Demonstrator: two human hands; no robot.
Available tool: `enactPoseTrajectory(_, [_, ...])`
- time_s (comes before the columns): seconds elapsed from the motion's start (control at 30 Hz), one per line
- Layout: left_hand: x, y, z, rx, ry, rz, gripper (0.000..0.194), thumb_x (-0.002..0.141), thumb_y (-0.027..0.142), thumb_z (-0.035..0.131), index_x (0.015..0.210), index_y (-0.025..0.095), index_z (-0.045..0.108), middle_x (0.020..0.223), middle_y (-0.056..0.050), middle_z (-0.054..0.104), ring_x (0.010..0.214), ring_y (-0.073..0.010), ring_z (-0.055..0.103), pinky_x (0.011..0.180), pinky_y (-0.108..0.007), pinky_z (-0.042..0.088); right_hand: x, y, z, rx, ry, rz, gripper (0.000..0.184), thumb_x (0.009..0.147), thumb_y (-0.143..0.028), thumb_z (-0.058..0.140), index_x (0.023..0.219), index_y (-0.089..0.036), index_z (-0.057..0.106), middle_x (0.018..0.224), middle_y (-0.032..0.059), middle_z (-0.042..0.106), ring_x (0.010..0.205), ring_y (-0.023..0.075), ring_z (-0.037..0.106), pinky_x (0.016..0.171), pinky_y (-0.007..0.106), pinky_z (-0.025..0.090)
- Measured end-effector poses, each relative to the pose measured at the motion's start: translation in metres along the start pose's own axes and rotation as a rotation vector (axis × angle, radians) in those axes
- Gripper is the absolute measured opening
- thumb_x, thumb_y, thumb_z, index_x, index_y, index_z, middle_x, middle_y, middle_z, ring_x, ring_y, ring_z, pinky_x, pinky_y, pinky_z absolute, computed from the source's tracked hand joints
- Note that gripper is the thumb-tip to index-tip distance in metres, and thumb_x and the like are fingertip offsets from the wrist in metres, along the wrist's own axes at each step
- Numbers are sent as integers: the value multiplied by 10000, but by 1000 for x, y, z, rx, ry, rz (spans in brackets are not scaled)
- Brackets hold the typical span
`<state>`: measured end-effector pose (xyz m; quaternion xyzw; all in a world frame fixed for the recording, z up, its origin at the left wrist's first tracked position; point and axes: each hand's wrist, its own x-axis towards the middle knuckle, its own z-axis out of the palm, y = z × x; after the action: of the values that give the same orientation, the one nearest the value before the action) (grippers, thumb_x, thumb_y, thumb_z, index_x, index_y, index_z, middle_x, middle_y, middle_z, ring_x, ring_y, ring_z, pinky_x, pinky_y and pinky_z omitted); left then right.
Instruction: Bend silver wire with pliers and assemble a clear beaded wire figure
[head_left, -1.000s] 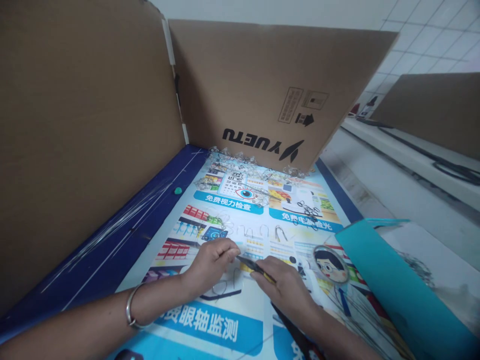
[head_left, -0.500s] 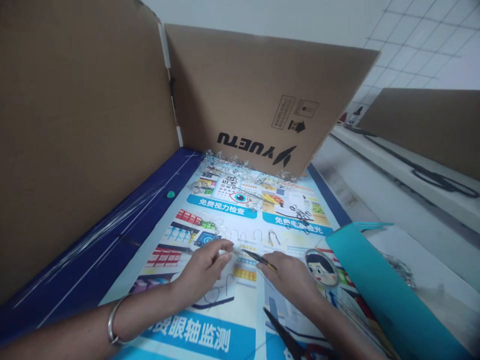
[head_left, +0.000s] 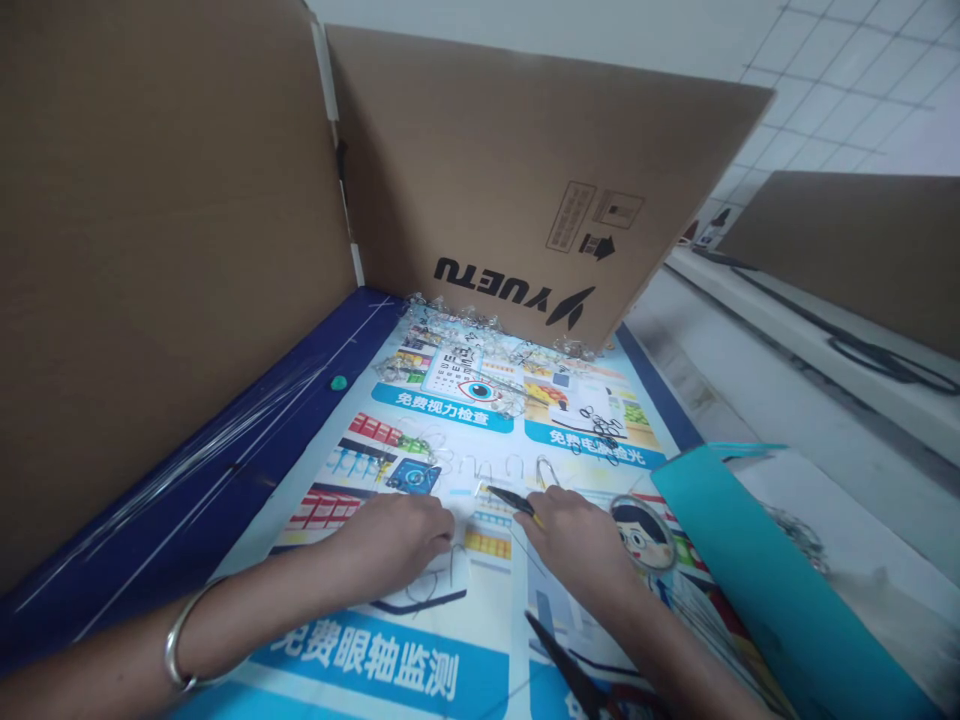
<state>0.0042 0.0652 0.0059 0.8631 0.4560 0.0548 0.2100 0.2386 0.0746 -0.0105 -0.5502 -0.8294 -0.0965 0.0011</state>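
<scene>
My right hand [head_left: 577,535] is closed around slim pointed pliers [head_left: 511,498], whose dark jaws point left over the printed poster [head_left: 491,590]. To its left my left hand [head_left: 397,540] is low over the poster, its fingers curled together. Whatever may be between those fingertips is hidden. Thin curved wire pieces [head_left: 442,582] lie just under and in front of that hand. Beyond both hands sits a row of bent wire loops [head_left: 514,468], with a darker U-shaped wire [head_left: 547,470] at its right end.
Dark-bladed scissors [head_left: 566,660] lie near my right forearm. A cardboard panel [head_left: 540,180] stands at the back, a pile of clear wire pieces [head_left: 480,320] along its foot. Small dark rings [head_left: 600,425] lie nearer. A teal box [head_left: 787,580] is on the right, long wires [head_left: 225,440] on the left.
My left hand has drawn back and down, away from the pliers, and its fingers have curled in. My right hand with the pliers has stayed nearly in place.
</scene>
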Motion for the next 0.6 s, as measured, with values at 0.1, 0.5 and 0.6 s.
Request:
enactPoseTrajectory(0.1, [0,1,-2,63,-36,-8,183,832,214,475,806,188,654,849,-76,687,774,-252,636,613,-288,418,-1,3,-2,-12,-2,-2,170,846,-328,518,827,-196,624,752,61,631,690,194,596,542,256,347])
enactPoseTrajectory(0.5, [0,0,-1,139,-93,13,197,860,242,441,869,214,636,914,-47,644,791,-227,631,629,-289,447,2,1,-4,1,-16,2,159,860,-316,501,845,-200,609,803,47,615,781,200,567,631,274,352])
enactPoseTrajectory(0.6, [0,-1,-2,150,-109,23,199,862,238,432,867,208,629,917,-48,642,790,-217,627,632,-280,445,1,5,-11,-11,-36,5,174,864,-327,494,851,-198,611,809,48,613,778,199,563,625,274,345])
